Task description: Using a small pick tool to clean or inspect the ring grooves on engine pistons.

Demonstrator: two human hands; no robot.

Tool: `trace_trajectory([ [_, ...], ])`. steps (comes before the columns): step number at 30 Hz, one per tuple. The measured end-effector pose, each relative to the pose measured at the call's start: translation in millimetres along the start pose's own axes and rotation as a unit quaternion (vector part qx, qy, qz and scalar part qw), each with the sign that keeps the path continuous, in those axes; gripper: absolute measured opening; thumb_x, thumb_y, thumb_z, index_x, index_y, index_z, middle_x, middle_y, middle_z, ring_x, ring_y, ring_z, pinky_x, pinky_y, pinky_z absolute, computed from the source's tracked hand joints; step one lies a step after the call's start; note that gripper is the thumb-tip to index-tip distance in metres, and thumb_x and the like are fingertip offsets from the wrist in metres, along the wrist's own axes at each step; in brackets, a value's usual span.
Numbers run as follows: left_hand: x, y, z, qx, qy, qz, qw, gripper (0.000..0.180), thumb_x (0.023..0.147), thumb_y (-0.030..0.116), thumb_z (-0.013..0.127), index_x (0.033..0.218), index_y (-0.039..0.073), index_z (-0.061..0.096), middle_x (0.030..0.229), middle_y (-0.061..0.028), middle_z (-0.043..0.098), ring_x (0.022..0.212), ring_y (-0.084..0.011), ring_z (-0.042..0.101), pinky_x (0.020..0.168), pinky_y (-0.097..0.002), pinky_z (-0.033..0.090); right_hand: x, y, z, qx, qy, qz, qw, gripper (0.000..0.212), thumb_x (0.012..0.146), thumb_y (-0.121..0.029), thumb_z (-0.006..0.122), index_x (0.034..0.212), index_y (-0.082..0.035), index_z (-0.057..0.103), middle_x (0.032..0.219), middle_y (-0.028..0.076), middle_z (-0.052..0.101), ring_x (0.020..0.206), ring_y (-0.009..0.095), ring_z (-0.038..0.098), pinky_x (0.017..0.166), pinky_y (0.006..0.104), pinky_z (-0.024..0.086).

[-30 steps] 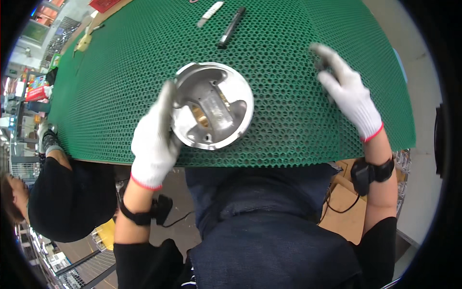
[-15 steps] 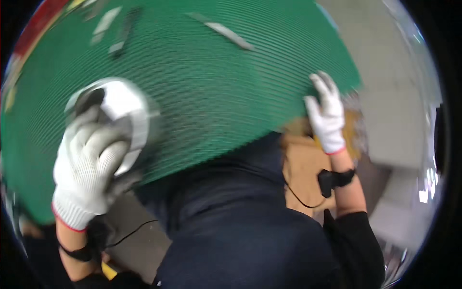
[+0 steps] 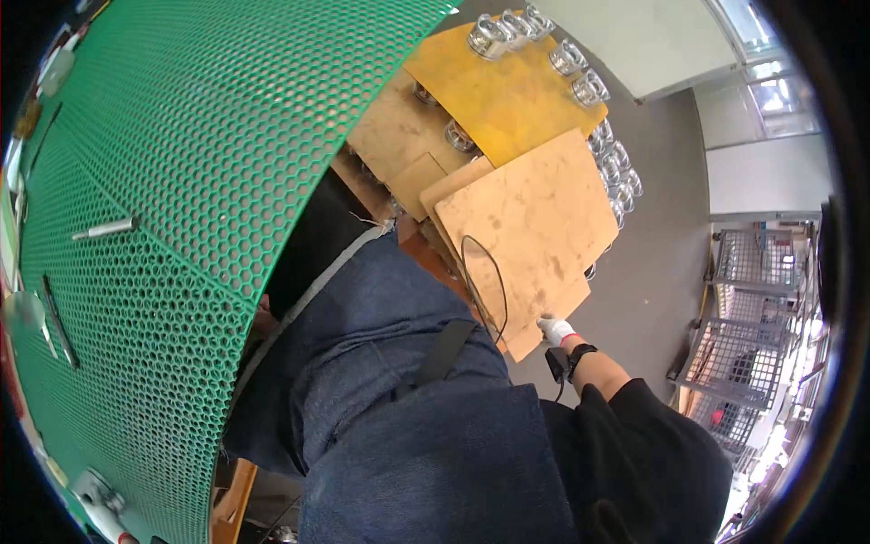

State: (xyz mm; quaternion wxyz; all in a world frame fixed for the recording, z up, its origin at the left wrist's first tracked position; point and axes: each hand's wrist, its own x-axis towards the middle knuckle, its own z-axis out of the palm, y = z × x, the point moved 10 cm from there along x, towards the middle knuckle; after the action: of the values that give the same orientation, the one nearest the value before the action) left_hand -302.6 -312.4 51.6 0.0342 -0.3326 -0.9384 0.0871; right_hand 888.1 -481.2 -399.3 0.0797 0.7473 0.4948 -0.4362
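My right hand [image 3: 556, 331], in a white glove with a red hem, is at the near edge of a tan cardboard sheet [image 3: 535, 218]. Its fingers look closed on that edge, though part of them is hidden. My left hand [image 3: 112, 526], gloved alike, shows only in part at the lower left rim. Beside its fingers is a shiny round metal part [image 3: 94, 491] over the green mat [image 3: 181, 299]; whether the hand grips it is too small to make out. The sheet lies on a stack, with shiny metal parts [image 3: 616, 172] showing past its far right side.
More metal cylinders [image 3: 489, 38] stand on a yellow sheet [image 3: 507, 91] farther back. A metal rod [image 3: 106, 228] and a dark tool [image 3: 60, 319] lie on the mat. Wire cages [image 3: 739, 358] stand at the right, past grey floor [image 3: 652, 281]. A black cable [image 3: 498, 272] crosses the cardboard.
The view has swung right, from the mat toward the cardboard stack. My right hand has gone from beside the mat to the cardboard's edge. My left hand now sits at the lower left rim.
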Motion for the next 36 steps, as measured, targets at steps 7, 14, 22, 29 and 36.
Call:
trace_trajectory([
  [7,-63,230,-99,-0.118,0.128,0.285,0.943,0.056,0.097,0.025,0.056,0.146,0.005,0.038,0.150,-0.0167,0.039,0.139,-0.0298,0.036,0.114,-0.0418,0.030,1,37,59,0.456,0.181,0.357,0.795,0.071,0.092,-0.037,0.061,0.148,-0.007,0.028,0.143,0.021,0.044,0.122,0.046,0.048,0.092,0.0568,0.046],
  [14,-219,405,-134,-0.040,0.131,0.576,0.806,0.062,0.082,-0.002,0.061,0.141,0.004,0.044,0.147,-0.0152,0.042,0.135,-0.0317,0.042,0.112,-0.0396,0.033,-6,-72,31,0.628,0.277,0.306,0.660,0.058,0.091,-0.033,0.065,0.132,0.005,0.050,0.125,0.018,0.060,0.109,0.031,0.059,0.091,0.0408,0.049],
  [22,-257,388,-127,-0.088,0.083,0.583,0.803,0.048,0.087,0.011,0.061,0.133,0.002,0.051,0.142,-0.0188,0.047,0.128,-0.0355,0.048,0.108,-0.0423,0.037,55,-165,-44,0.880,0.197,0.017,0.432,0.057,0.092,-0.033,0.065,0.141,-0.013,0.042,0.141,0.011,0.049,0.133,0.033,0.042,0.110,0.0539,0.032],
  [29,-306,394,-136,-0.155,0.046,0.594,0.788,0.050,0.080,0.003,0.062,0.129,0.001,0.053,0.139,-0.0202,0.050,0.128,-0.0362,0.049,0.107,-0.0428,0.039,-40,-287,-270,0.759,0.349,-0.207,0.509,0.049,0.093,-0.017,0.062,0.138,-0.006,0.044,0.137,0.013,0.052,0.128,0.029,0.048,0.108,0.0479,0.039],
  [36,-321,370,-152,-0.265,0.083,0.571,0.772,0.040,0.083,0.021,0.069,0.118,0.003,0.061,0.129,-0.0187,0.057,0.120,-0.0365,0.055,0.101,-0.0444,0.043,-193,-392,-381,0.560,0.534,-0.364,0.517,0.049,0.096,-0.024,0.060,0.137,0.000,0.046,0.138,0.017,0.051,0.119,0.032,0.057,0.102,0.0469,0.046],
])
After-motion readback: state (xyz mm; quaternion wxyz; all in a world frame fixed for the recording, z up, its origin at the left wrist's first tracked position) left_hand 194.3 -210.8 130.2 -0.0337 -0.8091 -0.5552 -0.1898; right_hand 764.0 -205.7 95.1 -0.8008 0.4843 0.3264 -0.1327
